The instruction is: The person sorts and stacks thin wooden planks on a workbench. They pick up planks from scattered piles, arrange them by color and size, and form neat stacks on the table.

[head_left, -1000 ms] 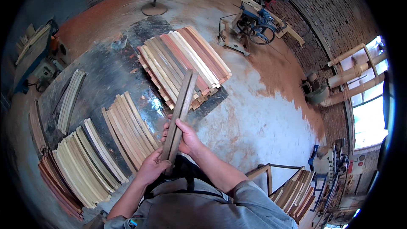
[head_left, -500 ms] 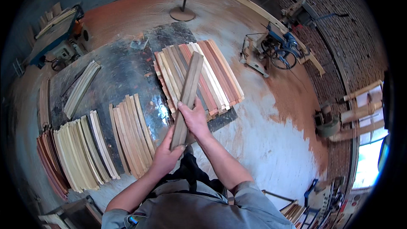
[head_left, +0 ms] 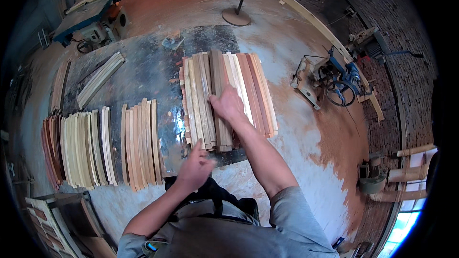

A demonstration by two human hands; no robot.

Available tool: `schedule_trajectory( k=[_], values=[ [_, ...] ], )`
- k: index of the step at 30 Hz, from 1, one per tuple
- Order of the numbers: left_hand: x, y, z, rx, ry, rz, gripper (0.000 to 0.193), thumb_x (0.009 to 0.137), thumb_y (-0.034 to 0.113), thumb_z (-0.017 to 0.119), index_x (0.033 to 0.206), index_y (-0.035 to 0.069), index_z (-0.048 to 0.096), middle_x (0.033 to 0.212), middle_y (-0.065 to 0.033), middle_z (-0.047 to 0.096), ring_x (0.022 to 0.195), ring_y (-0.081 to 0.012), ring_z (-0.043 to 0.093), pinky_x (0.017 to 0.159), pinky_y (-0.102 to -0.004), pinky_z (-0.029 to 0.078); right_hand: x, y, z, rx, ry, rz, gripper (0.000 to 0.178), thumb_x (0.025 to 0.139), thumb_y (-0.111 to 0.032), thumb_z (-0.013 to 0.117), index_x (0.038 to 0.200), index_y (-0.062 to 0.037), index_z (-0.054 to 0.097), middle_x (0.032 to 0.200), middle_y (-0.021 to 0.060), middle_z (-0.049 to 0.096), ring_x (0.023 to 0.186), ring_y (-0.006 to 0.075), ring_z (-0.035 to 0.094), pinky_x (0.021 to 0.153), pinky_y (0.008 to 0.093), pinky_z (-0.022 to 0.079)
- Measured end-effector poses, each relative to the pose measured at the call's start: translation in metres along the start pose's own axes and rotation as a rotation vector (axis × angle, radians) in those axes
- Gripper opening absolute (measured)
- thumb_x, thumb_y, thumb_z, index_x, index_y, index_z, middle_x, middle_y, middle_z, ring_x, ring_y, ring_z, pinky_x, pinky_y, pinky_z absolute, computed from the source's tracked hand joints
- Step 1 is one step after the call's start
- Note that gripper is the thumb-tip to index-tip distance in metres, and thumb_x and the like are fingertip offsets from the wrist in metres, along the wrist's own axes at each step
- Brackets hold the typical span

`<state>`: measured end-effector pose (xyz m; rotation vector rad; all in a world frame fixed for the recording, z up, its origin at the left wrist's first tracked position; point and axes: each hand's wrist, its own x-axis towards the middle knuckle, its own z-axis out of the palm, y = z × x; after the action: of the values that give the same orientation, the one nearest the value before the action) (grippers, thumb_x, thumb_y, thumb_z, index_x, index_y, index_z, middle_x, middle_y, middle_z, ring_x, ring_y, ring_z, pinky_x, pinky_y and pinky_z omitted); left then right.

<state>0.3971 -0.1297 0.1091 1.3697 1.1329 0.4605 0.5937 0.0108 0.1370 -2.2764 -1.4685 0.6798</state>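
Head: strips (head_left: 203, 95), dark surface (head_left: 148, 74), brick wall (head_left: 406, 74)

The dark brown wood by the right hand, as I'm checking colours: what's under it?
Under the dark brown wood, a stack of multicoloured strips shows at both sides; colours directly beneath are covered.

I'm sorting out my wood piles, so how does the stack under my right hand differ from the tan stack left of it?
The mixed-colour stack under your right hand is wider than the tan stack. The mixed-colour stack runs from cream to red-brown; the tan stack is mostly light tan. Both are long wooden strips laid side by side.
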Motion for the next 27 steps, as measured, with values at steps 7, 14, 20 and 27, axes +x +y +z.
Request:
schedule_trajectory(
  k=[7, 14, 20, 27],
  values=[
    [-0.032, -0.08, -0.028, -0.142, 0.321, -0.088, 0.075, 0.092, 0.012, 0.063, 0.151, -0.007, 0.021, 0.101, -0.0082, 0.06, 0.086, -0.0135, 0.06, 0.084, -0.0271, 0.05, 0.033, 0.004, 0.021, -0.087, 0.036, -0.057, 0.063, 0.082, -0.036, 0.07, 0.118, 0.0121, 0.051, 0.117, 0.0329, 0.056, 0.107, 0.047, 0.06, 0.092, 0.0503, 0.051],
    [-0.039, -0.085, -0.027, -0.249, 0.321, -0.184, 0.073, 0.093, 0.009, 0.061, 0.151, -0.007, 0.021, 0.091, -0.0033, 0.059, 0.083, -0.0091, 0.056, 0.079, -0.0246, 0.048, 0.032, 0.001, 0.022, -0.153, 0.033, -0.112, 0.061, 0.085, -0.036, 0.068, 0.117, 0.0122, 0.049, 0.115, 0.0317, 0.055, 0.104, 0.0457, 0.062, 0.087, 0.0479, 0.053],
    [-0.022, -0.066, -0.022, -0.164, 0.248, -0.165, 0.066, 0.094, 0.007, 0.06, 0.15, -0.004, 0.028, 0.093, -0.0034, 0.06, 0.085, -0.0093, 0.057, 0.081, -0.0247, 0.048, 0.033, 0.0, 0.023, -0.151, 0.019, -0.049, 0.067, 0.084, -0.042, 0.069, 0.121, 0.0109, 0.049, 0.12, 0.0321, 0.056, 0.109, 0.0454, 0.06, 0.093, 0.049, 0.05],
    [-0.009, -0.066, -0.021, -0.129, 0.231, -0.117, 0.062, 0.092, 0.006, 0.061, 0.148, -0.003, 0.033, 0.094, -0.0023, 0.061, 0.086, -0.0081, 0.057, 0.08, -0.0237, 0.048, 0.024, 0.007, 0.0, -0.221, -0.026, 0.021, 0.063, 0.087, -0.038, 0.068, 0.122, 0.0102, 0.049, 0.122, 0.0305, 0.055, 0.113, 0.0429, 0.06, 0.094, 0.0476, 0.051]
  ],
)
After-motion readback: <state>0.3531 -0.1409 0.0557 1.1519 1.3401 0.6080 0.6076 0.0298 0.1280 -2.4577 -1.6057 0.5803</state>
